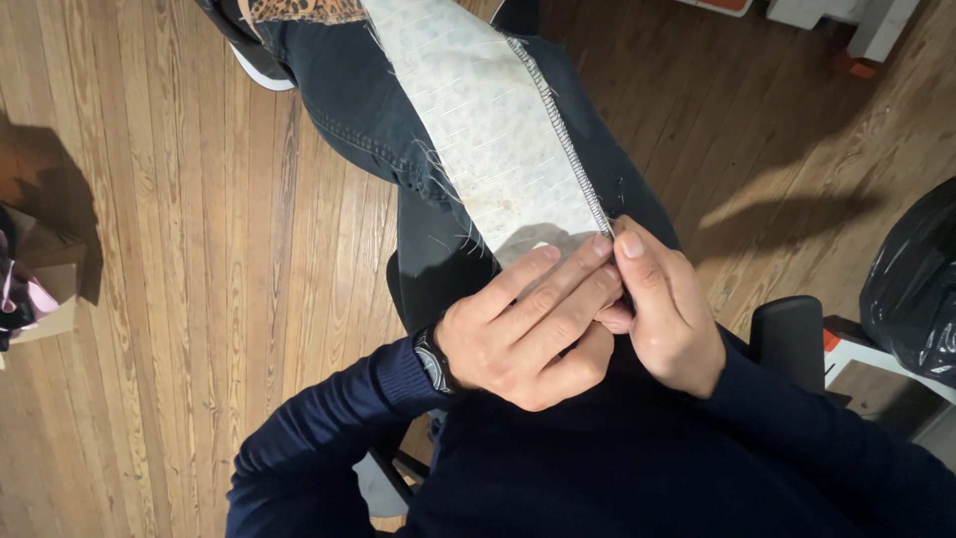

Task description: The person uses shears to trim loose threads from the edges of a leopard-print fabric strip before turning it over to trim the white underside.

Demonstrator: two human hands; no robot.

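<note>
Item: pale fabric strip [488, 130], lying along the person's lap over dark jeans [349, 100], its near end gathered under both hands.

Hands: the left hand [528, 329] is curling over the strip's near end, fingers bent and pressing on the cloth; the right hand [669, 311] is pinching the stitched edge [570, 149] between thumb and fingertips. Whether anything small is being held between them, I cannot tell.

Risks, as judged: the frayed left side is shedding loose threads, so pulling may be unravelling it further; a hard tug at the overlocked seam may be tearing stitches; the strip may be sliding off the knee to the wooden floor [179, 249].

Materials: woven cloth, off-white, faintly mottled, long and tapering; grey serged seam, ridged; leopard-print patch [304, 10] at the far end; dark knit sleeves; wristwatch [430, 361]; glossy black plastic bag [916, 279].
</note>
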